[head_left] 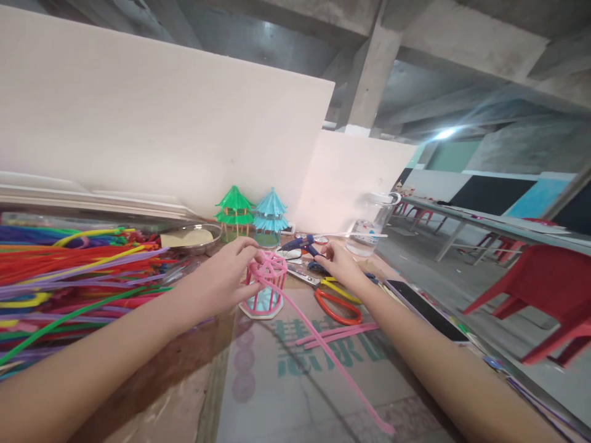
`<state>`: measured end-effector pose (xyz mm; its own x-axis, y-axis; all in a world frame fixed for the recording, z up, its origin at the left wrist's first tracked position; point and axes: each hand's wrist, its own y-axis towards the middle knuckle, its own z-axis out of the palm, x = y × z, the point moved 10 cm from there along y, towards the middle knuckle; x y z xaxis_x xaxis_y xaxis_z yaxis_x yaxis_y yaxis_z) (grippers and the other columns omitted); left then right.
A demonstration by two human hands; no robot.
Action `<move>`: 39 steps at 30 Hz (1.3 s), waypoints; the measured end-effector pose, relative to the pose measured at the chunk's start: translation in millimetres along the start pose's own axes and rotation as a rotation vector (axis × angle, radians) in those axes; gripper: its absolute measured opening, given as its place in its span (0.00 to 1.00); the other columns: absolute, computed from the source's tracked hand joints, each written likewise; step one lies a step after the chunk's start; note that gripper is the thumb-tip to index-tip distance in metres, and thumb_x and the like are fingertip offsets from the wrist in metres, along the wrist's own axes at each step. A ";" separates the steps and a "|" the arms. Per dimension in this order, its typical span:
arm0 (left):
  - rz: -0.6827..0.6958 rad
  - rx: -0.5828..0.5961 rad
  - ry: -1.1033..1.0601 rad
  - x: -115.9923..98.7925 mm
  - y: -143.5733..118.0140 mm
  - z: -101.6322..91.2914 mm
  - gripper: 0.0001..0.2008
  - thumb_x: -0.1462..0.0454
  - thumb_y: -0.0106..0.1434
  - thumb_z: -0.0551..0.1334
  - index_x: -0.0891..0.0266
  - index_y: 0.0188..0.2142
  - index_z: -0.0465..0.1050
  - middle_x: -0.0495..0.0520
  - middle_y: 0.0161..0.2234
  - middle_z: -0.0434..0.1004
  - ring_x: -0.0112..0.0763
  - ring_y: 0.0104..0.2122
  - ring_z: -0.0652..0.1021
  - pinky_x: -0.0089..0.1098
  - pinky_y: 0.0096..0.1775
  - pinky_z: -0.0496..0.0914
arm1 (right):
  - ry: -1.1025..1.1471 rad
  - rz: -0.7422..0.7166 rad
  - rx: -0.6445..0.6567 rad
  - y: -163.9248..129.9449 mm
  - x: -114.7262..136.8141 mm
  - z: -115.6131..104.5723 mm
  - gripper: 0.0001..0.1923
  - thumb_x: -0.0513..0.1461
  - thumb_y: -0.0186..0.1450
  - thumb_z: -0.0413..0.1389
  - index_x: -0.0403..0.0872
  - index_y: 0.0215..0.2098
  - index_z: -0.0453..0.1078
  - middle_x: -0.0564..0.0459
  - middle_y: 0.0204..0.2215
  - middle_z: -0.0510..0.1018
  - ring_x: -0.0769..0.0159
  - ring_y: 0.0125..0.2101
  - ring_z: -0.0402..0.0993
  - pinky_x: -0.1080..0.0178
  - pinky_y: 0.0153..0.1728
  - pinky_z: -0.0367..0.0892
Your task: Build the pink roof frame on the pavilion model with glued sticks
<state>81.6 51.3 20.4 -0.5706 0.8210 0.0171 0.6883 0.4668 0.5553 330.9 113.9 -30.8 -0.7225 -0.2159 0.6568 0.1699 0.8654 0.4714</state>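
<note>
Fingers of the left hand pinch the pink frame at its top. Just right of that frame, the right hand reaches, fingers loosely spread, beside the blue glue gun.

The left hand hides the left side of the pink pipe-cleaner cage; the heap of coloured pipe cleaners runs off the left edge.
</note>
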 end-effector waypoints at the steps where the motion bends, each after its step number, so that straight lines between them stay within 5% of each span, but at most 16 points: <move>1: -0.030 0.009 -0.028 3.0 -0.5 1.7 0.15 0.62 0.62 0.63 0.62 0.47 0.67 0.63 0.55 0.68 0.45 0.54 0.73 0.42 0.52 0.71 | -0.021 0.010 0.005 0.7 -4.3 1.3 0.11 0.44 0.57 0.61 0.46 0.34 0.68 0.50 0.32 0.77 0.59 0.34 0.72 0.58 0.38 0.66; 4: -0.120 0.053 -0.092 11.7 -2.6 8.3 0.20 0.61 0.62 0.62 0.63 0.53 0.65 0.65 0.60 0.63 0.49 0.58 0.70 0.46 0.56 0.69 | -0.077 0.041 0.043 3.9 -12.9 7.9 0.21 0.39 0.57 0.62 0.43 0.48 0.70 0.40 0.49 0.77 0.53 0.48 0.73 0.53 0.50 0.65; 7: -0.169 0.069 -0.158 15.4 -4.0 10.4 0.23 0.63 0.60 0.62 0.61 0.55 0.65 0.63 0.60 0.65 0.48 0.57 0.72 0.44 0.56 0.68 | -0.112 0.069 0.116 10.9 -15.5 15.8 0.28 0.39 0.58 0.63 0.44 0.56 0.67 0.39 0.54 0.75 0.50 0.54 0.71 0.52 0.55 0.63; 16: -0.198 0.127 -0.244 14.5 -3.6 11.7 0.24 0.61 0.61 0.60 0.57 0.57 0.63 0.57 0.55 0.70 0.44 0.51 0.76 0.40 0.50 0.71 | -0.110 0.165 0.311 35.1 -17.6 47.5 0.17 0.42 0.68 0.59 0.44 0.53 0.70 0.46 0.50 0.76 0.58 0.46 0.76 0.52 0.47 0.73; 20: -0.196 0.129 -0.240 15.6 -3.4 11.9 0.24 0.62 0.61 0.60 0.58 0.57 0.62 0.57 0.56 0.69 0.44 0.54 0.74 0.40 0.51 0.70 | -0.105 0.210 0.251 38.4 -21.4 54.9 0.18 0.43 0.70 0.57 0.45 0.55 0.68 0.46 0.52 0.73 0.58 0.47 0.74 0.51 0.46 0.73; 24: -0.170 0.119 -0.223 16.3 -3.4 12.8 0.24 0.62 0.61 0.59 0.58 0.57 0.62 0.57 0.57 0.68 0.43 0.55 0.72 0.40 0.53 0.69 | -0.055 0.202 0.124 35.8 -16.1 36.4 0.17 0.43 0.70 0.57 0.45 0.54 0.68 0.46 0.51 0.74 0.59 0.46 0.75 0.52 0.46 0.74; 27: -0.167 0.118 -0.198 17.1 -3.9 13.3 0.23 0.61 0.61 0.60 0.58 0.56 0.63 0.58 0.58 0.66 0.45 0.55 0.72 0.42 0.56 0.67 | 0.026 0.185 0.042 22.0 -8.3 16.4 0.13 0.44 0.68 0.58 0.42 0.43 0.72 0.50 0.35 0.79 0.61 0.35 0.77 0.57 0.39 0.74; 30: -0.203 0.117 -0.177 20.0 -5.6 14.1 0.25 0.59 0.61 0.61 0.59 0.57 0.63 0.60 0.60 0.63 0.47 0.56 0.72 0.43 0.58 0.66 | 0.145 0.161 0.019 -7.7 3.9 5.3 0.16 0.49 0.66 0.55 0.45 0.32 0.71 0.57 0.15 0.70 0.62 0.21 0.73 0.59 0.29 0.71; 39: -0.347 0.142 -0.241 35.4 -11.3 22.5 0.39 0.52 0.56 0.66 0.60 0.64 0.58 0.62 0.55 0.74 0.51 0.52 0.77 0.40 0.51 0.70 | 0.432 -0.069 0.047 -91.8 64.0 2.9 0.14 0.51 0.62 0.56 0.50 0.33 0.72 0.51 0.31 0.82 0.59 0.32 0.79 0.58 0.39 0.73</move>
<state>63.7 82.5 -3.9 -0.6695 0.6534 -0.3534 0.5389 0.7546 0.3743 267.1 21.9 -33.8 -0.3827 -0.4346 0.8152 0.0928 0.8599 0.5020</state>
